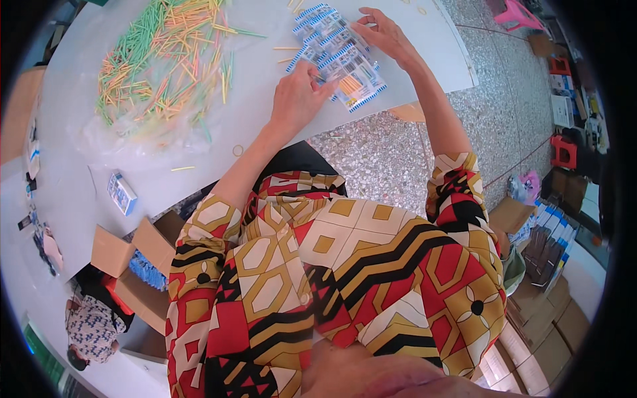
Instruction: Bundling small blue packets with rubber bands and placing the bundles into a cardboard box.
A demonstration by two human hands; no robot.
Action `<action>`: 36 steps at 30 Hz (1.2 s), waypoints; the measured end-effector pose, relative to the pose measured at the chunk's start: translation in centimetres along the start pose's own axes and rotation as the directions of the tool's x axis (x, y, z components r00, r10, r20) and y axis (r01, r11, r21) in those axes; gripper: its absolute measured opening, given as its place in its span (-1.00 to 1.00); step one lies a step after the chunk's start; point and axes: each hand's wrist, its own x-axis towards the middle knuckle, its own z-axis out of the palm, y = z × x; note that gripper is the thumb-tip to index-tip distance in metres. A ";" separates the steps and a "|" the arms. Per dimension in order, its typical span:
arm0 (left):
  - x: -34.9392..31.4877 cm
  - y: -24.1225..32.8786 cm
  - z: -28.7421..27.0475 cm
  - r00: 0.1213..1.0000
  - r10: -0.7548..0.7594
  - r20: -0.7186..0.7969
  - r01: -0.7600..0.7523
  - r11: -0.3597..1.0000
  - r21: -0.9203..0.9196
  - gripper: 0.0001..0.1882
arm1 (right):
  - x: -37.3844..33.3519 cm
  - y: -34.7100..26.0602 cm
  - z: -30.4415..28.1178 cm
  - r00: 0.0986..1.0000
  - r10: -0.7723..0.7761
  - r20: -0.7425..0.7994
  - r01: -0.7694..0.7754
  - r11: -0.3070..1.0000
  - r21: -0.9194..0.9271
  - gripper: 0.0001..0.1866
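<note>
Several clear plastic packets (323, 30) with blue-and-white striped ends lie overlapping on the white table (259, 132). Through the window of the nearest packet (352, 83), a few thin yellow-orange sticks show. My left hand (298, 96) is closed at this packet's left edge, with the thumb across its lower part and the fingers bent. On the other side, my right hand (388, 36) reaches to the upper right of the packets. Its fingers are apart and bent, with nothing visible between them.
A large heap of thin green, yellow and orange sticks (172, 53) lies on clear plastic sheeting at the left. Closer in are a small blue-and-white box (122, 194) and a rubber band (237, 150). Open cartons (113, 251) stand below the table's edge. Another person (93, 328) is at lower left.
</note>
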 end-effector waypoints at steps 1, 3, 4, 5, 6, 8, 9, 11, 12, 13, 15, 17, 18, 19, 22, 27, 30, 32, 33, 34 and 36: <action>0.1 -0.2 0.0 1.000 -0.016 0.003 0.016 1.000 0.013 -0.59 | -0.5 0.1 0.0 0.998 -0.042 0.040 0.043 0.999 -0.033 -0.30; 0.2 -0.5 0.1 1.000 -0.002 -0.018 0.002 0.999 0.032 -0.59 | -1.6 -0.8 -0.5 0.998 -0.043 0.051 0.047 0.995 -0.083 -0.34; 0.2 -0.7 0.2 0.999 0.015 -0.037 -0.013 0.998 0.054 -0.59 | -2.1 -1.2 -0.7 0.997 -0.043 0.059 0.051 0.990 -0.131 -0.37; 0.2 -0.7 0.2 0.999 0.015 -0.037 -0.014 0.999 0.053 -0.59 | -2.7 -1.1 -0.8 0.997 -0.043 0.059 0.050 0.990 -0.133 -0.37; 0.1 -0.7 0.2 1.000 0.010 -0.026 -0.009 0.999 0.043 -0.60 | -3.3 -0.8 -0.8 0.997 -0.041 0.062 0.051 0.985 -0.162 -0.38; 0.1 -0.9 0.3 1.000 0.001 -0.012 -0.001 1.000 0.031 -0.61 | -4.3 -0.4 -0.4 0.997 -0.035 0.068 0.047 0.980 -0.192 -0.39; 0.1 -1.0 0.4 1.000 0.003 -0.015 -0.002 0.999 0.038 -0.61 | -4.6 -0.2 -0.1 0.996 -0.074 0.042 0.081 0.976 -0.200 -0.37; 0.1 -1.3 0.5 1.000 0.002 -0.021 -0.001 0.999 0.045 -0.62 | -5.1 -0.2 0.3 0.993 -0.117 0.019 0.118 0.971 -0.208 -0.34; 0.1 -1.3 0.5 1.000 0.005 -0.030 -0.004 0.999 0.048 -0.63 | -5.2 -0.5 0.4 0.996 -0.085 0.028 0.089 0.974 -0.208 -0.38; 0.0 -1.4 0.5 0.999 0.008 -0.038 -0.006 0.999 0.052 -0.63 | -5.4 -0.7 0.5 0.998 -0.053 0.038 0.060 0.976 -0.208 -0.42; 0.0 -1.2 0.5 1.000 -0.025 -0.010 0.025 0.999 0.028 -0.62 | -5.8 -1.0 0.5 0.999 -0.033 0.028 0.038 0.971 -0.234 -0.44; 0.0 -1.1 0.5 0.998 -0.056 0.020 0.056 0.998 0.004 -0.61 | -5.8 -0.9 0.6 1.000 -0.012 0.018 0.016 0.966 -0.259 -0.46; 0.0 -1.1 0.5 0.999 -0.045 0.011 0.045 0.999 -0.005 -0.61 | -5.7 -0.5 0.6 0.999 -0.001 0.040 0.007 0.990 -0.140 -0.50; 0.0 -1.1 0.5 0.999 -0.034 0.001 0.034 0.999 -0.014 -0.61 | -5.6 -0.4 0.6 0.998 0.007 0.063 -0.005 1.000 -0.019 -0.53; -0.1 -1.5 0.1 0.999 -0.043 -0.009 0.043 0.999 -0.006 -0.62 | -5.7 -1.2 1.2 0.998 -0.011 0.058 0.009 0.999 0.036 -0.59; -0.3 -1.8 0.1 0.999 -0.043 -0.024 0.043 0.999 -0.009 -0.63 | -6.1 -1.7 1.8 0.989 -0.068 0.132 0.041 0.980 0.196 -0.57; -0.4 -2.1 0.2 0.998 -0.038 -0.045 0.038 0.999 0.001 -0.63 | -7.0 -3.1 2.1 0.979 -0.074 0.191 0.032 0.975 0.218 -0.50; -0.5 -2.1 0.2 0.998 -0.022 -0.062 0.023 1.000 0.003 -0.64 | -7.5 -3.2 2.6 0.977 -0.070 0.201 0.036 0.985 0.168 -0.47; -0.5 -2.0 0.2 0.998 -0.035 -0.054 0.036 0.999 0.012 -0.64 | -7.8 -2.9 3.1 0.984 -0.075 0.164 0.056 0.992 0.115 -0.45; -0.6 -1.9 0.1 0.998 -0.049 -0.045 0.050 0.999 0.021 -0.64 | -8.1 -2.8 3.5 0.988 -0.082 0.128 0.074 0.995 0.062 -0.44; -0.9 -2.5 0.2 0.997 -0.049 -0.065 0.049 0.999 -0.002 -0.63 | -8.7 -4.0 4.2 0.990 -0.077 0.116 0.071 0.996 0.062 -0.44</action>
